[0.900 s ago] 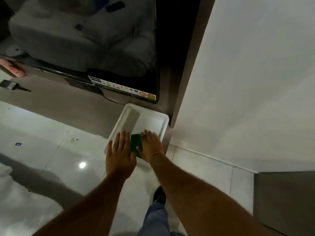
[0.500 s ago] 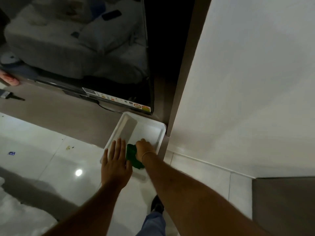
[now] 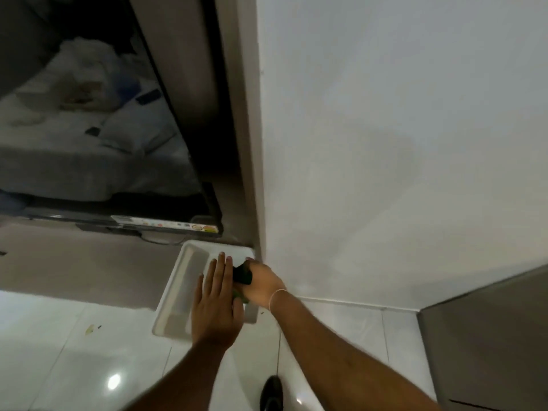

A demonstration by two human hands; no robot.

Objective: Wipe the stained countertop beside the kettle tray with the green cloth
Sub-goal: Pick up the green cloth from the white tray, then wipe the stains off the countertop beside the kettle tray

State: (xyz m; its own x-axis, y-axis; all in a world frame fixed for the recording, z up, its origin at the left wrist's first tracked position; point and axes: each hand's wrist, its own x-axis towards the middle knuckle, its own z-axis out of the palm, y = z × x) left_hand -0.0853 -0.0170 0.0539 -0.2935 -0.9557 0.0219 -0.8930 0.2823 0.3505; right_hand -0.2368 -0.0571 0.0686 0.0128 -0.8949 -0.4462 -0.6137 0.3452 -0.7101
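A white rectangular tray (image 3: 181, 280) lies on a grey counter ledge, jutting over its front edge, beside the wall corner. My right hand (image 3: 262, 284) is closed around the bunched green cloth (image 3: 242, 275), held over the tray's right part; the cloth looks dark and is mostly hidden by my fingers. My left hand (image 3: 215, 304) is flat and spread, palm down, over the middle of the tray, right beside the cloth. No kettle is in view.
A black TV screen (image 3: 103, 143) stands on the grey counter (image 3: 77, 265) just behind the tray. A white wall (image 3: 385, 143) rises right of the tray. Glossy white floor tiles (image 3: 74, 351) lie below, with a small yellowish spot (image 3: 89, 329). A dark shoe (image 3: 271, 393) shows at the bottom.
My right hand went from lying flat on the green cloth to gripping it bunched and lifting it. The camera tilted upward. My left hand stayed spread over the tray.
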